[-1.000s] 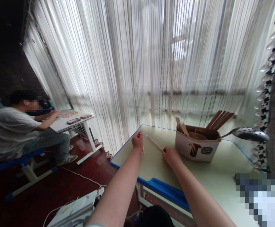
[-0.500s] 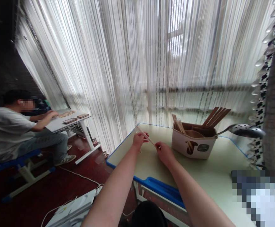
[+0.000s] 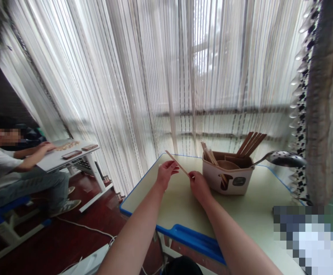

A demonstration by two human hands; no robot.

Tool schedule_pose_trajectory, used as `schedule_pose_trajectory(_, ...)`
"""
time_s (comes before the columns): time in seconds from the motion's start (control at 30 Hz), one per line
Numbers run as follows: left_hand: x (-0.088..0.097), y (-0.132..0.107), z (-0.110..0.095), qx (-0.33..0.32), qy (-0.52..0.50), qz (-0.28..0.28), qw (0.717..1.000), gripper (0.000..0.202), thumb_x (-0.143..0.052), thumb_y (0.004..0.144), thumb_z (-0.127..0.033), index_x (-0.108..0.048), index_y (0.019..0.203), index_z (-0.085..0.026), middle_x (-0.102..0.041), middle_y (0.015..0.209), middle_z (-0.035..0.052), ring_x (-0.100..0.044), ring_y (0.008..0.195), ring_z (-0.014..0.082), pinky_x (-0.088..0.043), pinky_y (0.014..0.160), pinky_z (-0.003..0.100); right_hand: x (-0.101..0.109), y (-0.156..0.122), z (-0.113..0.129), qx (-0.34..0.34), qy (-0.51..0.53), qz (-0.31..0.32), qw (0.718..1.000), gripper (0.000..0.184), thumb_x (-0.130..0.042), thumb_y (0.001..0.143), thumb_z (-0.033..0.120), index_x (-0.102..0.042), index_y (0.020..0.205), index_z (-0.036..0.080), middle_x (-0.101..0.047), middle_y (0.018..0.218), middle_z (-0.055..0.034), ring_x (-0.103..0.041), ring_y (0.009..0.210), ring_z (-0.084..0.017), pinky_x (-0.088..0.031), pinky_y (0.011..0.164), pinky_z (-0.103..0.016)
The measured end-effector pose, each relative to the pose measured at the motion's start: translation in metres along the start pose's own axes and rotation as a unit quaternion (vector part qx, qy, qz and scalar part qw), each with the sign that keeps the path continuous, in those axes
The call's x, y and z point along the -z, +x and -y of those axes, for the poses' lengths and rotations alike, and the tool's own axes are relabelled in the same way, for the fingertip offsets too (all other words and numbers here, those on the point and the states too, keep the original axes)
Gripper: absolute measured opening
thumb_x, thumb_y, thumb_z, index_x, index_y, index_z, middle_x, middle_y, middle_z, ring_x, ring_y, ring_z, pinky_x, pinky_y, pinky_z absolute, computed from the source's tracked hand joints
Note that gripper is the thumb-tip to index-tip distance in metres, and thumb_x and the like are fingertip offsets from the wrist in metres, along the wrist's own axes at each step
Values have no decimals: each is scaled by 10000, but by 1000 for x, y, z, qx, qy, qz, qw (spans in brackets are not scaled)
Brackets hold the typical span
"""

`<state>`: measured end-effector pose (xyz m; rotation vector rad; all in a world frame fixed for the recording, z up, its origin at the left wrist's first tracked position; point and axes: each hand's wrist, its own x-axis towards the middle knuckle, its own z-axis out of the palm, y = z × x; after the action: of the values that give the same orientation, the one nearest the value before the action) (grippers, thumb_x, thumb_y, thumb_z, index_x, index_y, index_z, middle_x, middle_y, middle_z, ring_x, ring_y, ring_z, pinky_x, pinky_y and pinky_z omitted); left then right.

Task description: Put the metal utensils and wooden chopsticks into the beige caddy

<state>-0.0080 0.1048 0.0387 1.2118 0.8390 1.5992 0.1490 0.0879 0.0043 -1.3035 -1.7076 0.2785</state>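
A thin pale pair of chopsticks [image 3: 181, 168] slants between my two hands above the table, its upper end pointing away to the left. My right hand [image 3: 199, 185] pinches the near end between thumb and fingers. Around the middle of the chopsticks, my left hand [image 3: 166, 172] has its fingers loosely curled against them. Just right of my right hand stands a pale utensil box [image 3: 237, 188] with a brown inside. Wrapped chopsticks [image 3: 210, 156] stick out of its left side, brown chopsticks [image 3: 250, 144] out of the back, and a metal slotted spoon [image 3: 286, 158] leans out to the right.
The cream table [image 3: 177, 210] has a blue edge. A blurred patch [image 3: 306, 236] covers its right end. At the left, a seated person [image 3: 0, 160] works at another table [image 3: 52, 159] with small pieces and trays. White curtains [image 3: 143, 76] hang behind. A cable [image 3: 89, 228] crosses the floor.
The view has turned slightly right, so the surroundings shift left. My left hand has slid a little down and left relative to the chopsticks; my right hand keeps its pinch.
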Motion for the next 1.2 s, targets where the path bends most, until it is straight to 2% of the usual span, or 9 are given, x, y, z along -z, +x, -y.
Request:
schedule_pose_trajectory(0.13, -10, 18, -24, -16, 93, 49, 994, 332, -679, 661, -408, -620, 794, -110, -652, 719, 63, -633, 641, 156, -507, 545, 259, 3, 2, 15, 2, 37, -51, 998, 240, -430, 766, 111, -601, 928, 155, -621, 875, -81, -569, 790, -175, -434, 740, -286)
schedule_pose_trajectory(0.27, -25, 41, -74, -48, 173, 157, 971, 291, -674, 674, -381, -633, 797, -120, -654, 702, 54, -628, 624, 145, -499, 550, 246, 18, 2, 45, 1, 131, -88, 987, 373, -461, 805, 227, -501, 1170, 161, -627, 905, -63, -569, 685, -142, -462, 660, -271)
schedule_pose_trajectory(0.43, -64, 52, -130, -54, 194, 301, 932, 227, -690, 659, -345, -664, 747, -137, -650, 652, 55, -617, 603, 140, -498, 520, 227, 46, -4, 71, 17, 146, -164, 976, 237, -459, 821, 238, -587, 1016, 195, -629, 885, -55, -557, 660, -131, -465, 628, -266)
schedule_pose_trajectory(0.47, -72, 52, -137, -63, 188, 302, 932, 222, -693, 656, -344, -670, 737, -138, -653, 655, 58, -615, 599, 138, -501, 517, 226, 50, -5, 72, 14, 140, -182, 973, 215, -462, 817, 230, -593, 985, 195, -629, 879, -57, -555, 656, -133, -466, 623, -271)
schedule_pose_trajectory(0.6, -93, 55, -151, -102, 124, 236, 958, 237, -699, 646, -357, -683, 747, -142, -670, 709, 63, -617, 605, 134, -532, 540, 248, 56, -2, 69, 0, 113, -233, 966, 173, -476, 810, 228, -599, 928, 200, -630, 855, -69, -555, 661, -156, -467, 617, -294)
schedule_pose_trajectory(0.73, -103, 55, -145, -100, 102, 206, 968, 262, -724, 618, -359, -686, 751, -137, -674, 680, 58, -616, 573, 135, -547, 531, 264, 58, -3, 65, -14, 89, -232, 968, 170, -477, 821, 247, -600, 930, 205, -630, 859, -68, -561, 683, -166, -463, 615, -293)
schedule_pose_trajectory(0.9, -111, 53, -139, -108, 59, 178, 976, 281, -745, 596, -345, -678, 759, -126, -677, 686, 53, -624, 579, 138, -561, 556, 280, 70, -11, 67, 6, 56, -284, 957, 296, -497, 826, 271, -537, 1108, 192, -614, 970, -95, -572, 846, -196, -466, 740, -335)
schedule_pose_trajectory(1.03, -110, 55, -139, -101, 36, 165, 981, 295, -747, 596, -343, -667, 766, -115, -678, 699, 54, -635, 605, 141, -569, 583, 287, 104, 9, 84, 34, 62, -284, 956, 246, -505, 827, 300, -567, 1046, 205, -615, 991, -89, -580, 834, -188, -473, 725, -317)
schedule_pose_trajectory(1.2, -106, 64, -131, -130, 36, 116, 984, 377, -742, 603, -340, -644, 896, -125, -674, 707, 39, -640, 614, 139, -574, 595, 300, 162, 71, 109, 56, 128, -245, 959, 315, -391, 871, 389, -617, 931, 179, -655, 910, -76, -603, 786, -170, -471, 644, -273)
